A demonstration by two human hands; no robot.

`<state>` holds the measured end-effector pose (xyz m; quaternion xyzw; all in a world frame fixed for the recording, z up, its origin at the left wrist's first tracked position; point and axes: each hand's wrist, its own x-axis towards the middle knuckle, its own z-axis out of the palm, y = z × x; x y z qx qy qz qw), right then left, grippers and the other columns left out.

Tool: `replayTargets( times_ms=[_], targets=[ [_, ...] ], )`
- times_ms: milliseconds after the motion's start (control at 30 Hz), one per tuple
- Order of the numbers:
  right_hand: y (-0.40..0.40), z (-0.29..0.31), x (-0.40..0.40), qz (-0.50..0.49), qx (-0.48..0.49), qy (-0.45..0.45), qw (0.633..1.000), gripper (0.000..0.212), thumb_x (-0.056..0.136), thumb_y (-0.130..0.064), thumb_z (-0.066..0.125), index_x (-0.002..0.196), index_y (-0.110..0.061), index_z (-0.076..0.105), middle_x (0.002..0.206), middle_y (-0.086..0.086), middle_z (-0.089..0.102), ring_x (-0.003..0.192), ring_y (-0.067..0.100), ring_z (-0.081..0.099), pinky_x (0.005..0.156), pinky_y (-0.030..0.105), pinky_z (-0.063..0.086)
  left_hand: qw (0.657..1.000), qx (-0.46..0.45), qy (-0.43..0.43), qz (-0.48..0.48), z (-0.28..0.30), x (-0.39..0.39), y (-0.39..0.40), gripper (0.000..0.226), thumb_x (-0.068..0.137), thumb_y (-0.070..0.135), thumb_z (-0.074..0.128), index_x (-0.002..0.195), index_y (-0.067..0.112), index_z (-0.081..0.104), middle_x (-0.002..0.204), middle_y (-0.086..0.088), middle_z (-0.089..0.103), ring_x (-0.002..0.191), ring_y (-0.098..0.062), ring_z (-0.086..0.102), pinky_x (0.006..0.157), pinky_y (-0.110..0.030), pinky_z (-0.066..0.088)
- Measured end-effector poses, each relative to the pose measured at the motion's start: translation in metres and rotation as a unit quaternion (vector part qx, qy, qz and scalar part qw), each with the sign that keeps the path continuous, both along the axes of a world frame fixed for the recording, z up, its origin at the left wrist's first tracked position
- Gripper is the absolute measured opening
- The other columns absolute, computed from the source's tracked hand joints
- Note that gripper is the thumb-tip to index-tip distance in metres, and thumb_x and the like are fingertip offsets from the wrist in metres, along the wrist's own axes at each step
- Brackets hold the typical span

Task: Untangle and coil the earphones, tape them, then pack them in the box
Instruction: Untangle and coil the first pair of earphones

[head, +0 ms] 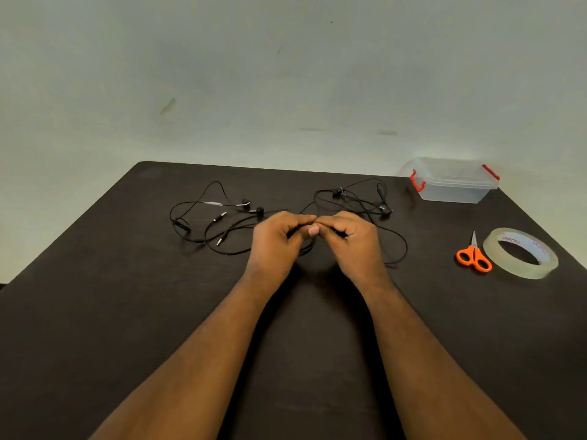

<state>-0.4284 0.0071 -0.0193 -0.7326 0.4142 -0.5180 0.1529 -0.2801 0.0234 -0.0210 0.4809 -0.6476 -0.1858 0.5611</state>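
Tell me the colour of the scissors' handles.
Orange, clearest in the head view: scissors.

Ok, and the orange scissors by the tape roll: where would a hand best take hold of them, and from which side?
By the orange handle loops of the scissors. They lie flat on the table, closed, handles toward the person and blade tip pointing away. Coming from the near side, probably with the right hand, meets the loops first and avoids the tip. The tape roll crowds their right.

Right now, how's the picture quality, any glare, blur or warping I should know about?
Head view: dim, even light; soft shadows under both forearms on the dark table; wide-angle bending bows the table's far edge; the tape roll shows slight sheen; the black earphones blend into the tabletop where the left hand and right hand pinch them.
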Motion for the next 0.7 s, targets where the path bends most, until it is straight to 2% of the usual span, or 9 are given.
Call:
replayTargets(
  times_ms=[67, 167, 267, 367, 433, 533, 633, 700],
  targets=[
    [-0.003, 0.001, 0.0, 0.01, 0.003, 0.01, 1.0, 0.012, 0.082, -0.013, 0.074, 0.093, -0.013, 0.077, 0.072, 0.009, 0.066, 0.068, 0.022, 0.061, 0.062, 0.037, 0.048, 1.0, -0.02, -0.01, -0.007, 0.002, 0.003, -0.003, 0.014, 0.078, 0.01, 0.077, 0.092, 0.009, 0.076, 0.081, 0.008, 0.068, 0.079, 0.001, 0.063, 0.072, -0.013, 0.048],
    [-0.009, 0.002, -0.007, -0.013, 0.008, 0.012, 1.0, 0.009, 0.081, -0.012, 0.074, 0.09, -0.013, 0.077, 0.075, 0.006, 0.068, 0.072, 0.019, 0.063, 0.067, 0.028, 0.049, 0.999, -0.027, -0.015, 0.024, 0.005, 0.016, -0.009, 0.007, 0.079, 0.008, 0.075, 0.085, 0.012, 0.075, 0.08, 0.007, 0.068, 0.077, -0.003, 0.063, 0.071, -0.018, 0.05],
    [-0.017, 0.004, -0.03, -0.072, 0.024, -0.008, 0.997, 0.008, 0.083, -0.01, 0.072, 0.088, -0.014, 0.077, 0.075, -0.002, 0.067, 0.075, 0.01, 0.061, 0.071, 0.017, 0.047, 0.995, -0.007, 0.024, 0.096, 0.008, 0.048, -0.017, 0.01, 0.082, 0.011, 0.073, 0.083, 0.021, 0.074, 0.081, 0.009, 0.069, 0.076, 0.001, 0.064, 0.07, -0.016, 0.051],
    [-0.019, 0.004, -0.042, -0.087, 0.018, 0.008, 0.996, 0.009, 0.084, -0.011, 0.072, 0.089, -0.016, 0.077, 0.072, -0.011, 0.062, 0.071, 0.001, 0.058, 0.068, 0.009, 0.043, 0.993, 0.0, 0.012, 0.121, 0.011, 0.065, -0.021, 0.014, 0.084, 0.014, 0.072, 0.082, 0.028, 0.072, 0.08, 0.016, 0.067, 0.075, 0.004, 0.064, 0.068, -0.014, 0.052],
    [-0.019, 0.004, -0.043, -0.087, 0.014, 0.019, 0.996, 0.009, 0.084, -0.011, 0.072, 0.09, -0.015, 0.077, 0.072, -0.006, 0.064, 0.071, 0.004, 0.059, 0.067, 0.011, 0.044, 0.993, 0.002, 0.007, 0.121, 0.011, 0.065, -0.023, 0.013, 0.085, 0.014, 0.072, 0.082, 0.027, 0.072, 0.079, 0.017, 0.066, 0.076, 0.001, 0.065, 0.069, -0.018, 0.054],
    [-0.019, 0.004, -0.05, -0.103, 0.02, 0.008, 0.994, 0.009, 0.084, -0.011, 0.072, 0.091, -0.014, 0.077, 0.075, 0.005, 0.067, 0.073, 0.014, 0.061, 0.067, 0.016, 0.046, 0.989, 0.007, 0.013, 0.148, 0.01, 0.07, -0.022, 0.021, 0.085, 0.011, 0.07, 0.078, 0.031, 0.07, 0.074, 0.018, 0.064, 0.068, 0.007, 0.06, 0.062, -0.008, 0.045],
    [-0.018, 0.006, -0.059, -0.116, 0.021, -0.014, 0.993, 0.01, 0.084, -0.011, 0.072, 0.091, -0.016, 0.077, 0.076, 0.004, 0.067, 0.073, 0.012, 0.061, 0.068, 0.011, 0.045, 0.983, 0.014, 0.03, 0.18, 0.013, 0.081, -0.022, 0.019, 0.086, 0.012, 0.07, 0.079, 0.03, 0.069, 0.071, 0.018, 0.063, 0.064, 0.006, 0.059, 0.06, -0.004, 0.042],
    [-0.018, 0.006, -0.059, -0.123, 0.014, -0.006, 0.992, 0.01, 0.083, -0.01, 0.072, 0.092, -0.014, 0.077, 0.076, 0.004, 0.067, 0.073, 0.013, 0.062, 0.068, 0.013, 0.046, 0.98, 0.017, 0.025, 0.197, 0.013, 0.083, -0.022, 0.012, 0.087, 0.014, 0.069, 0.083, 0.024, 0.073, 0.069, 0.017, 0.062, 0.062, 0.003, 0.057, 0.058, -0.004, 0.041]
  ],
)
